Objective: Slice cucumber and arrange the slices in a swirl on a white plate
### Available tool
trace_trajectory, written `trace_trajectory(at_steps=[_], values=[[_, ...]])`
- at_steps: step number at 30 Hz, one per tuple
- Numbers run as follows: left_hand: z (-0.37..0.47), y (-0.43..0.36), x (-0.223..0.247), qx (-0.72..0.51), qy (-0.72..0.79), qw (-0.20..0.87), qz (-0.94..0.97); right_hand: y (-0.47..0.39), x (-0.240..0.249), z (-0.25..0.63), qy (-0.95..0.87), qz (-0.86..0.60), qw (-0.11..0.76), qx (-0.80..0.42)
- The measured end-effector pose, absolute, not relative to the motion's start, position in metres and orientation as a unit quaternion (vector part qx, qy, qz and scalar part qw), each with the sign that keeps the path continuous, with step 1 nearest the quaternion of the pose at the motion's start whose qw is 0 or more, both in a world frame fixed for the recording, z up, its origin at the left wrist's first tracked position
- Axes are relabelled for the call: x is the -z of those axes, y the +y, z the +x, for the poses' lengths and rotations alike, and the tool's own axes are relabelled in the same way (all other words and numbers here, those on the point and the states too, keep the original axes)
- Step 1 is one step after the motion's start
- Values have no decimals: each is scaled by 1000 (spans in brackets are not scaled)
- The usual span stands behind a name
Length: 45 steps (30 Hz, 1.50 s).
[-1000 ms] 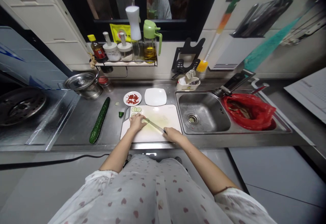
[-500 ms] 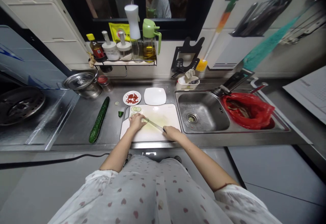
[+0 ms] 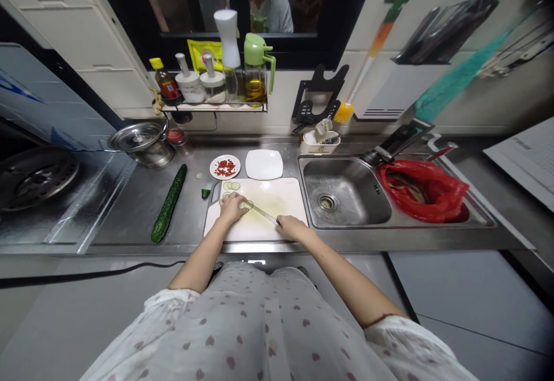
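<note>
My right hand (image 3: 292, 228) is closed round the handle of a knife (image 3: 262, 212), whose blade points left over the white cutting board (image 3: 277, 196). Near the blade's tip, my left hand (image 3: 232, 208) rests on the board with its fingers bent together over cucumber slices; what lies under them is mostly hidden. A thin round cucumber slice (image 3: 248, 205) shows beside the blade tip. More cucumber slices (image 3: 234, 186) lie at the board's upper left. A whole cucumber (image 3: 169, 203) lies on the counter to the left, and a small green cucumber end (image 3: 205, 194) sits beside the board.
Behind the board stand a plate of chopped red pieces (image 3: 225, 167) and a white plate (image 3: 264, 164). A sink (image 3: 346, 190) and a red bag (image 3: 422, 190) are on the right. A lidded pot (image 3: 145, 144) stands at the left, near a bottle rack (image 3: 216, 107).
The camera view has shifted very slightly. Both hands, the knife and the slices look the same as before.
</note>
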<state>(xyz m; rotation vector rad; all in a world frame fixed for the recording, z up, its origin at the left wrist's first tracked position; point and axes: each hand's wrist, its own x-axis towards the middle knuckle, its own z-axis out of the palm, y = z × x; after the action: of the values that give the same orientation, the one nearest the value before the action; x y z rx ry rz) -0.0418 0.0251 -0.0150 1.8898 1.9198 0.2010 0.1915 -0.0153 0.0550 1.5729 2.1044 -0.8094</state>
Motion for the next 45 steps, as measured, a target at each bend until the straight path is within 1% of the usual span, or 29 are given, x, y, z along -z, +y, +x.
trace_trajectory(at_steps=[6,18,29,36,41,45], values=[[-42,26,15,-62,696,223,680,-14,-55,193,751,560,198,289],[-43,25,19,-81,693,217,683,-9,-55,192,755,554,204,284],[-42,24,17,-76,698,222,677,5,-70,193,778,530,232,246],[-41,25,17,-79,697,224,676,2,-72,191,787,527,233,220],[-43,27,20,-79,695,212,682,-10,-61,200,793,546,188,194],[-42,28,22,-73,695,204,686,-24,-46,219,774,576,131,227]])
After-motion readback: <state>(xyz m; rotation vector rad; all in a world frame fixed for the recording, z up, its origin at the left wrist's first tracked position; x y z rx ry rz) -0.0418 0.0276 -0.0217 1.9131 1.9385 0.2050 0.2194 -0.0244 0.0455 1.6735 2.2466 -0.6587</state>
